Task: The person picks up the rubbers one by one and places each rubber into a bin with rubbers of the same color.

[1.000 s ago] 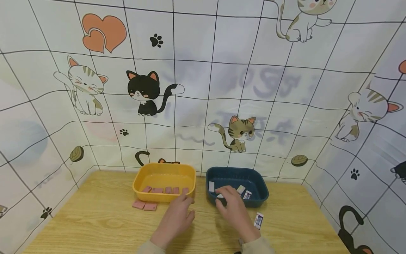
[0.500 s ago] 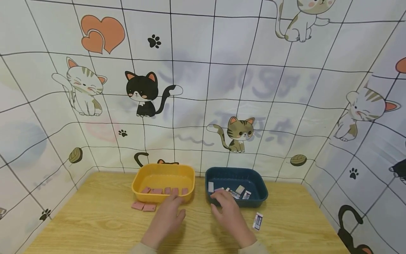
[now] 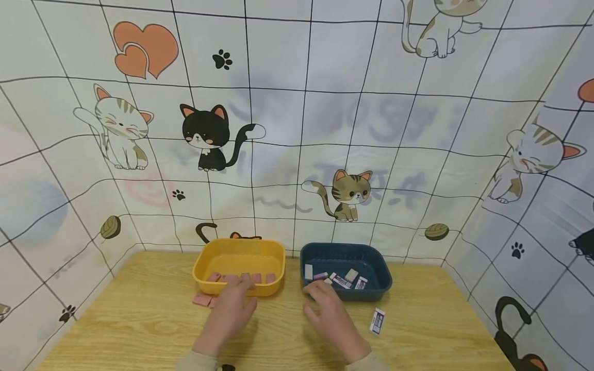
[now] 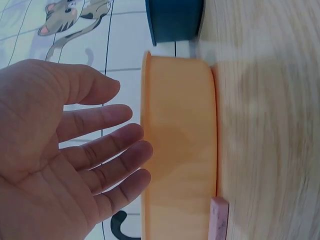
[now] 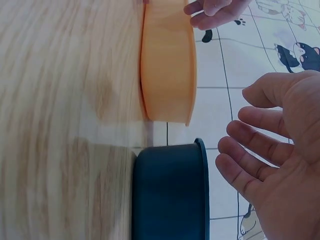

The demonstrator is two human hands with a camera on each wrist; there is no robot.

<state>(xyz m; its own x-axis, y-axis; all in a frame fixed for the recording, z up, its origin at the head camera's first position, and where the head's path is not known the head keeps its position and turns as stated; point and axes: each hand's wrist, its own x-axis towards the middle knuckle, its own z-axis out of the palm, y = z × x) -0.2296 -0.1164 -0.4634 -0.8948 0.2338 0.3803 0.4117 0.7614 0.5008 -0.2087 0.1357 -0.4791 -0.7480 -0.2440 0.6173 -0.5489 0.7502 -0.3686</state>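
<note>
My left hand (image 3: 228,308) hovers at the front of the yellow bin (image 3: 238,288), its fingers relaxed and holding nothing, as the left wrist view confirms. Several pink erasers (image 3: 270,279) lie inside that bin along its front. Two more pink erasers (image 3: 201,300) lie on the table before it, one partly hidden by my left hand. My right hand (image 3: 331,312) is over the front left of the dark blue bin (image 3: 371,294), fingers loosely spread and nothing in them. Inside the blue bin are several white erasers (image 3: 341,281), some in printed sleeves.
One sleeved white eraser (image 3: 377,321) lies on the wooden table (image 3: 427,330) in front of the blue bin's right side. A narrow gap separates the two bins. Behind them rises a cat-print wall covering (image 3: 278,206).
My left hand has moved left along the front of the yellow bin, now covering part of the loose pink erasers. The right hand has shifted slightly left, uncovering more erasers in the blue bin.
</note>
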